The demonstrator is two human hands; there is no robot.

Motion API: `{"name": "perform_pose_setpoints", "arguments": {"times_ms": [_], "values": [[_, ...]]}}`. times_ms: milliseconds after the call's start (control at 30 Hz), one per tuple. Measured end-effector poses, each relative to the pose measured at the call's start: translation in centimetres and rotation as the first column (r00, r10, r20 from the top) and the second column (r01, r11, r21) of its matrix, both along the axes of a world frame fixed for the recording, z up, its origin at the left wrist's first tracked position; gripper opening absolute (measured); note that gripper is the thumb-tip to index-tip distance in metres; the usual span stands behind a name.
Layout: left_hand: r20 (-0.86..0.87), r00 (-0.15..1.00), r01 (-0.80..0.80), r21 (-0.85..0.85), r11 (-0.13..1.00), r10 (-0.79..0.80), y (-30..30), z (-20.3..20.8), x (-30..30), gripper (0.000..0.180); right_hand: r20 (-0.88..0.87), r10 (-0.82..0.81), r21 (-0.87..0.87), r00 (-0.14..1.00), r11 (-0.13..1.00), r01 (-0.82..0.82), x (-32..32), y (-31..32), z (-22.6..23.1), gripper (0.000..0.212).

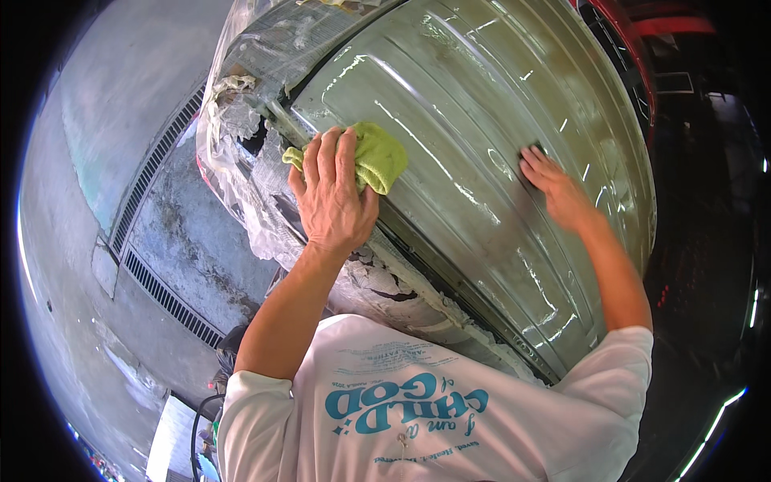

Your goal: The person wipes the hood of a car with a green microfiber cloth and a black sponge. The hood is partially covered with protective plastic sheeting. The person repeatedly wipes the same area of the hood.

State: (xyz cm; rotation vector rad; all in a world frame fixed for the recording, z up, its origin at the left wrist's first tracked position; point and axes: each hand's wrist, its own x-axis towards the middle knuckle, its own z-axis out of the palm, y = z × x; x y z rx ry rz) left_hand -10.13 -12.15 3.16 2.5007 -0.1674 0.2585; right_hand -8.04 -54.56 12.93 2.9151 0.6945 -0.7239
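Observation:
My left hand (332,189) is closed on a lime-green cloth (377,157), at the edge of a vehicle's ribbed roof panel (450,136). The cloth bunches out past my fingers and thumb. Farther right, my right hand (558,186) lies on the roof with its fingers together. A small dark pad (540,149) shows at the fingertips; most of it is hidden beneath them. The grey-green roof looks wet and glossy, with bright light streaks along its ridges.
Torn clear plastic sheeting (261,201) wraps the vehicle's near and left sides. A floor drain grate (165,297) crosses the grey concrete floor (96,265) at the left. A red vehicle (634,64) stands beyond the roof at the upper right.

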Motion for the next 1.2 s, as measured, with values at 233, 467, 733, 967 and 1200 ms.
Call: {"name": "perform_pose_setpoints", "arguments": {"times_ms": [233, 467, 733, 967, 1200], "values": [[0.010, 1.000, 0.026, 0.013, 1.000, -0.026, -0.4, -0.3, 0.2, 0.082, 0.380, 0.030, 0.412, 0.925, 0.889, -0.198, 20.6, 14.8, -10.2, 0.064], [0.134, 0.991, 0.020, 0.020, 1.000, -0.023, -0.4, -0.7, 0.6, 0.072, 0.426, -0.365, 0.487, 0.828, 0.864, 0.130, 9.6, 11.5, -9.7, 0.055], [0.118, 0.993, 0.015, 0.058, 0.998, -0.022, -0.9, -1.4, 0.2, 0.069, 0.461, -0.742, 0.345, 0.486, 0.655, 0.672, -17.8, -8.9, -8.4, 0.062], [0.120, 0.992, 0.024, 0.063, 0.998, -0.032, -1.5, -1.2, 0.4, 0.066, 0.615, -0.375, 0.271, 0.693, 0.926, 0.261, 5.2, 11.2, -10.9, 0.055], [0.135, 0.990, -0.048, 0.120, 0.992, 0.032, 0.0, -2.3, 0.7, 0.065, 0.459, -0.647, 0.530, 0.609, 0.749, 0.397, -5.7, 6.9, -9.6, 0.053]]}}
